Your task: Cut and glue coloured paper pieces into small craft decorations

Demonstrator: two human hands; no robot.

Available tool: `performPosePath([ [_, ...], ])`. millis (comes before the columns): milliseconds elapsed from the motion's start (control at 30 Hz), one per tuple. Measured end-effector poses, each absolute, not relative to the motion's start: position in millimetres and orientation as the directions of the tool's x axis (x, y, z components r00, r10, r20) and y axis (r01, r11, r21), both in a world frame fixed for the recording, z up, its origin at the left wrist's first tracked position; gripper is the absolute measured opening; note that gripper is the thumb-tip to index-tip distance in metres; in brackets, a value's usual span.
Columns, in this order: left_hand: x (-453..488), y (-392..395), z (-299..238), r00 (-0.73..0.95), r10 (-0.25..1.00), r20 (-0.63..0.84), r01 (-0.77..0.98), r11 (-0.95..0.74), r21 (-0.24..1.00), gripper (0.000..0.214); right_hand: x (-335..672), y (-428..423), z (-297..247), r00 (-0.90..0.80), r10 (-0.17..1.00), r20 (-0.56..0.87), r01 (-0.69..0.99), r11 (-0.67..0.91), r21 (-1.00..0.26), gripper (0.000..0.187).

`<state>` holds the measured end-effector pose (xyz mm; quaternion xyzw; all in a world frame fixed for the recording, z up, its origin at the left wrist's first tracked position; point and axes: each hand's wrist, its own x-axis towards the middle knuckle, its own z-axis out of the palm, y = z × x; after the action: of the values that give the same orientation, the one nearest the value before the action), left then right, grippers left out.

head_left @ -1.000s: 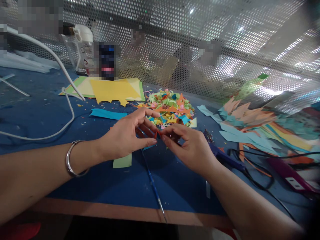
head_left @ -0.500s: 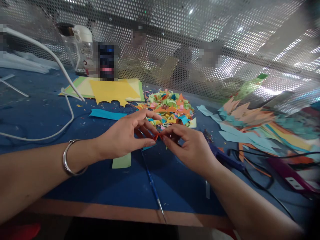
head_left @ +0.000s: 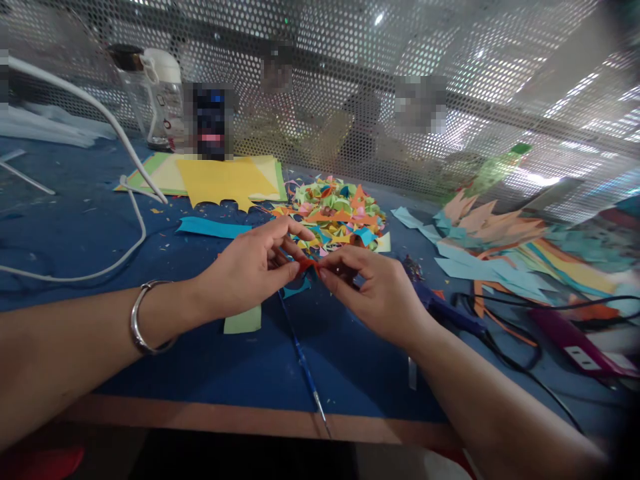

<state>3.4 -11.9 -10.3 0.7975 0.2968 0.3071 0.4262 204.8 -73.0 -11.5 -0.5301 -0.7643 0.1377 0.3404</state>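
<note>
A small orange-red piece of paper (head_left: 311,265) is pinched between both hands above the blue table. My left hand (head_left: 257,263), with a silver bangle on its wrist, grips its left side between thumb and fingers. On its right side, the thumb and forefinger of my right hand (head_left: 375,287) hold it. Fingers partly hide the paper. Beneath the hands lie a teal paper scrap (head_left: 297,289) and a thin blue tool with a metal tip (head_left: 303,360). A pale green paper piece (head_left: 243,320) rests below my left hand.
A heap of colourful paper scraps (head_left: 335,200) lies beyond the hands. Yellow paper (head_left: 225,177) and a blue strip (head_left: 215,228) are at left, near a white cable (head_left: 143,227). At right are a blue corded tool (head_left: 450,312), cut paper (head_left: 495,273) and a purple power strip (head_left: 570,343).
The left thumb has shifted up and left onto the orange-red paper, and more of that paper shows between the hands. The teal scrap is more visible below. The view has shifted slightly.
</note>
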Motion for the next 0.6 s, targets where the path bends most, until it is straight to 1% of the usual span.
performPosePath([
  [167,5.6,-10.3,-12.7,0.632,0.748,0.201,0.133,-0.36,0.923,0.031,203.7,-75.6,-8.7,-0.207,0.907,0.368,0.713,0.397,-0.578,0.011],
  [300,5.1,-7.7,-12.4,0.598,0.783,0.171,0.105,-0.288,0.952,0.033,214.5,-77.7,-4.5,-0.195,0.911,0.364,0.754,0.377,-0.538,0.014],
  [367,4.5,-7.1,-12.4,0.578,0.799,0.165,0.106,-0.274,0.956,0.035,226.9,-81.4,-2.3,-0.165,0.921,0.352,0.805,0.332,-0.491,0.017],
  [500,3.7,-7.0,-14.0,0.57,0.806,0.161,0.114,-0.272,0.956,0.033,263.5,-99.8,-0.7,-0.103,0.915,0.39,0.913,0.243,-0.329,0.022],
  [533,3.7,-6.9,-14.6,0.571,0.805,0.159,0.115,-0.27,0.956,0.032,273.6,-106.2,-1.2,-0.077,0.917,0.391,0.933,0.205,-0.297,0.023],
  [600,4.1,-6.8,-15.6,0.573,0.804,0.161,0.112,-0.271,0.956,0.029,293.1,-119.0,-3.5,0.016,0.928,0.373,0.969,0.078,-0.236,0.023],
])
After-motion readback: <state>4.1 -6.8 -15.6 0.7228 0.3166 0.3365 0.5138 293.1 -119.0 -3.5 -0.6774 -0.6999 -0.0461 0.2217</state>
